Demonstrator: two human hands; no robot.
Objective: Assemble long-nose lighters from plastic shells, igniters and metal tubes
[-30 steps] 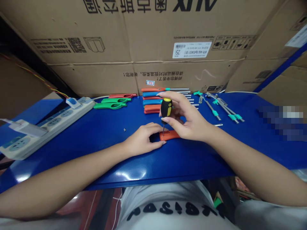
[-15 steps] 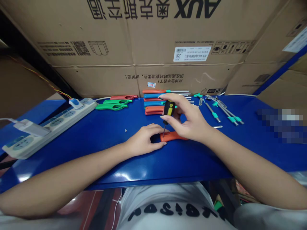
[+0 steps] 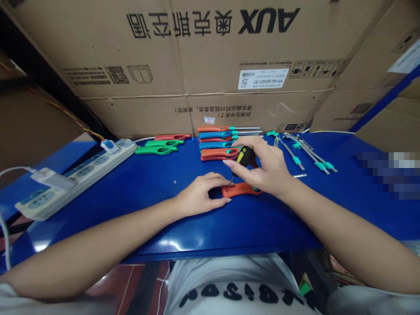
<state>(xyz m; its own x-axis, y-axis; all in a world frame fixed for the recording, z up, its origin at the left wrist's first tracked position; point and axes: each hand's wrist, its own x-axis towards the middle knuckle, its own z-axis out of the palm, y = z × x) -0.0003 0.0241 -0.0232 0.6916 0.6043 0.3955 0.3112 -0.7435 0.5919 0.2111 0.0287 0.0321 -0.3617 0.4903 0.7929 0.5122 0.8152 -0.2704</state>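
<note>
An orange plastic handle [image 3: 242, 189] lies flat on the blue table [image 3: 138, 188] in front of me. My left hand [image 3: 200, 194] is curled round its left end, thumb and fingers pinching it against the table. My right hand [image 3: 262, 168] grips a small black and yellow screwdriver [image 3: 244, 156], tilted to the right. Its thin tip touches the handle's left end.
Orange and blue handled tools [image 3: 218, 144] with metal shafts lie stacked behind my hands. Green and red handles [image 3: 159, 146] lie to their left, loose metal rods with teal collars [image 3: 306, 153] to the right. A white power strip [image 3: 75, 175] sits far left. A tiny screw [image 3: 175, 181] rests alone. Cardboard boxes [image 3: 210, 65] wall the back.
The screwdriver has tipped from upright to leaning right, and my right hand has dropped lower over it. My left hand keeps its hold on the orange handle. The camera tilted up slightly.
</note>
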